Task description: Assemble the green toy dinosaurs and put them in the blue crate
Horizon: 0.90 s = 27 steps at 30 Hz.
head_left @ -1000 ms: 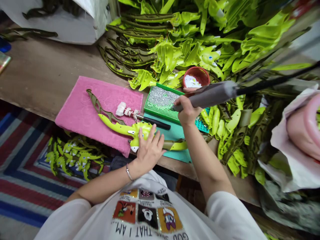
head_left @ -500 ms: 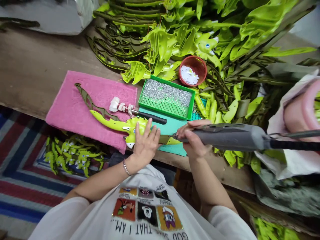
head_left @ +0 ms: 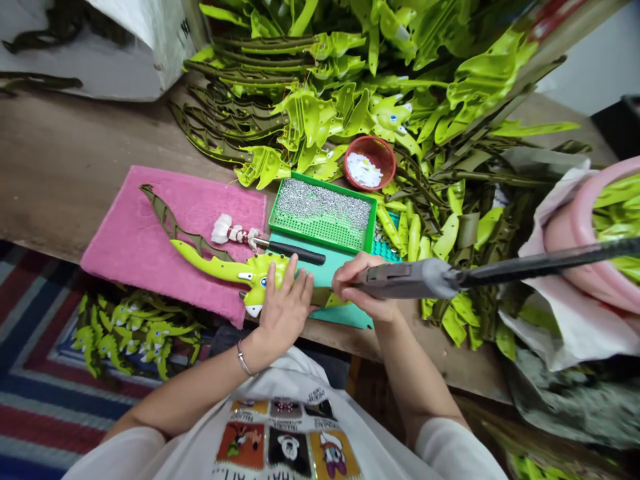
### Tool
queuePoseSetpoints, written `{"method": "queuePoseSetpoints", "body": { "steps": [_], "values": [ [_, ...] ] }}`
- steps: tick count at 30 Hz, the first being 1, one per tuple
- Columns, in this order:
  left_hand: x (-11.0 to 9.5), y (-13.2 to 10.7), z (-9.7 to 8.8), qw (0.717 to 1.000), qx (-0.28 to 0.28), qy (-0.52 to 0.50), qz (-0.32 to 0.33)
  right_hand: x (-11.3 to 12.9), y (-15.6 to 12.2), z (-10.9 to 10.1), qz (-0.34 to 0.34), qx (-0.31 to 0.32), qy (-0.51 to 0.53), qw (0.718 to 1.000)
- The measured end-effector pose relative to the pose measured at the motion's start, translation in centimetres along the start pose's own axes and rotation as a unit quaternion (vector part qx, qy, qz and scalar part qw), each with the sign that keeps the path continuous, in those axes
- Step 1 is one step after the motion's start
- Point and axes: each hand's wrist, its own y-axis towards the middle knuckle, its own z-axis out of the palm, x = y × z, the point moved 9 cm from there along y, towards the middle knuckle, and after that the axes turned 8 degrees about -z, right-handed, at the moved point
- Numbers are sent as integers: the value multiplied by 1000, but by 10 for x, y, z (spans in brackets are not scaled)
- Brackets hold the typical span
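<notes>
A lime-green plastic toy bow with a dragon head (head_left: 267, 273) lies across the pink towel and the teal mat (head_left: 355, 317). My left hand (head_left: 287, 300) rests flat on it near the head, fingers spread. Wrapped around a grey electric screwdriver (head_left: 400, 280), my right hand (head_left: 363, 283) holds the tool over the right part of the toy. The screwdriver's tip is hidden behind my fingers. Just above my left hand lies a black-handled tool (head_left: 295, 252) with a taped white end.
A green tray (head_left: 323, 210) of small screws stands beyond the mat, near a red basket (head_left: 370, 163) of white pieces. Lime-green parts (head_left: 310, 120) are heaped behind. The pink towel (head_left: 120, 233) covers the left, and a pink bucket (head_left: 570, 233) stands at right.
The screwdriver has tilted, its rear end swinging up and its body now more upright toward the camera. My left hand stays on the toy bow. The whole view has shifted slightly.
</notes>
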Motion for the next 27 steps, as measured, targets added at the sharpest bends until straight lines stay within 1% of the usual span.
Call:
{"method": "queuePoseSetpoints", "body": {
  "steps": [1,2,3,4,5,6,7,8,11,14,19,23,27],
  "values": [
    [0,0,0,1000,5,-1,-1,7,8,-8,-42,-24,5,999],
    [-1,0,-1,1000,10,-2,-3,15,15,-20,-92,-73,7,993],
    [-1,0,-1,1000,15,-3,-7,20,20,-37,-139,-141,0,980],
    [-2,0,-2,1000,20,-4,-13,21,23,-55,-171,-215,-17,961],
    [-2,1,-2,1000,25,-5,-18,18,24,-70,-186,-276,-39,942],
    [-3,1,-2,999,30,-4,-23,12,25,-81,-185,-321,-63,927],
    [-4,2,-2,999,36,-3,-25,5,27,-90,-176,-348,-86,917],
    [-6,3,-1,999,44,-1,-26,-3,29,-96,-166,-362,-106,911],
    [-8,5,3,997,69,5,-28,-19,33,-104,-144,-367,-136,909],
    [-8,6,4,997,76,3,-30,-26,36,-103,-130,-360,-137,914],
    [-9,7,3,997,69,-1,-34,-27,40,-104,-104,-361,-151,915],
    [-13,9,3,997,67,5,-41,-29,44,-105,-78,-357,-144,920],
    [-18,12,5,996,74,10,-44,-24,48,-102,-81,-353,-133,923]
  ]
}}
